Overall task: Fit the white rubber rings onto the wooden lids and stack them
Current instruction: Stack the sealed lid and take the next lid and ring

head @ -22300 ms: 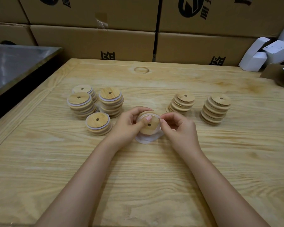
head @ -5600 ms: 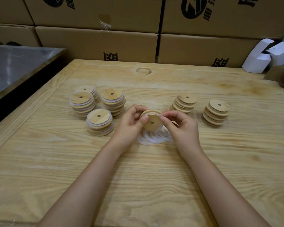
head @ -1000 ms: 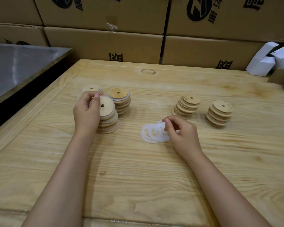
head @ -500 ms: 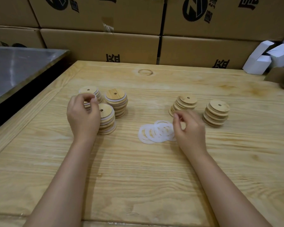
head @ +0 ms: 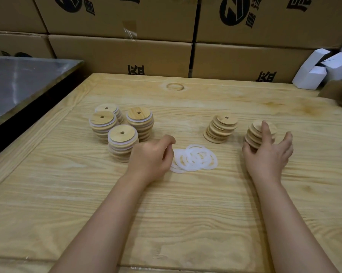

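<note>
Several stacks of wooden lids with white rings fitted stand at the left, the nearest stack [head: 122, 141] in front. Two stacks of bare wooden lids stand at the right: one [head: 222, 127] further left, the other [head: 254, 133] under my right hand. Loose white rubber rings [head: 197, 160] lie overlapping on the wooden table [head: 185, 203] between my hands. My left hand [head: 151, 156] hovers at the left edge of the rings, fingers loosely curled, holding nothing I can see. My right hand [head: 268, 152] is spread over the rightmost bare stack, index finger on top, thumb apart.
Large cardboard boxes [head: 122, 56] form a wall behind the table. A metal-topped surface [head: 18, 83] adjoins the left side across a dark gap. Small white cartons [head: 321, 69] and a brown box [head: 337, 93] sit at the back right corner.
My left hand left the ringed lid on the nearest left stack and moved right to the rings. My right hand moved from the rings to the rightmost bare stack.
</note>
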`<move>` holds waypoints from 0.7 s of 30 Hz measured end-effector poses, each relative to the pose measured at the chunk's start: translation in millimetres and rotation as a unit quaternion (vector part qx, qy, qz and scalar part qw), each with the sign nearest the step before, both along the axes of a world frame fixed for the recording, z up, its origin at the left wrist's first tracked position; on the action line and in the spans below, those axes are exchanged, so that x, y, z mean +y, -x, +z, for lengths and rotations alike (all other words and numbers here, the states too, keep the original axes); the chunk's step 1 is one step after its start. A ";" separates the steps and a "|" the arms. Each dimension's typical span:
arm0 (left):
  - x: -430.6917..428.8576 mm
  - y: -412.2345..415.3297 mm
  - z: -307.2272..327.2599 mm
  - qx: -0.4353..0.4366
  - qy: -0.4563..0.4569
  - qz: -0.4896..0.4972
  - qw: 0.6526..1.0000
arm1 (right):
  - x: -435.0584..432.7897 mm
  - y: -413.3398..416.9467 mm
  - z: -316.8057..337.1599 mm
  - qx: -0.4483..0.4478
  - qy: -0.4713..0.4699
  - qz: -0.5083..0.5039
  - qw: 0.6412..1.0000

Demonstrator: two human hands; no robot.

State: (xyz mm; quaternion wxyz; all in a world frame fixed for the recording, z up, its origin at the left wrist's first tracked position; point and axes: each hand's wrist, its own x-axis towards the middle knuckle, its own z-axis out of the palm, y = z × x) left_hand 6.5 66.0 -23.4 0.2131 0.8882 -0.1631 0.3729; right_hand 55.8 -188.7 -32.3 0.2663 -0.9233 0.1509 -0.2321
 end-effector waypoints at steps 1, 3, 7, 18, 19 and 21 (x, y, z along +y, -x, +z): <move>0.0 -0.3 -1.0 0.025 0.000 0.001 1.000 | -0.9 0.1 0.3 0.006 -0.005 0.009 1.000; 0.6 -0.4 -2.4 0.064 0.003 0.007 0.998 | -1.7 0.3 0.8 0.001 -0.010 0.019 1.000; 0.1 -2.7 -4.6 0.110 -0.001 0.004 0.994 | -2.1 0.3 0.8 -0.033 -0.004 0.011 0.999; -3.4 -4.0 -5.3 0.116 0.033 0.009 0.993 | -0.3 4.1 6.3 -0.165 -0.013 0.011 0.986; -3.6 -4.4 -5.8 0.119 0.041 0.011 0.992 | 1.9 6.0 8.4 -0.200 -0.004 0.022 0.980; -4.0 -4.9 -6.1 0.123 0.065 0.012 0.990 | 8.0 9.9 12.7 -0.271 0.035 0.057 0.960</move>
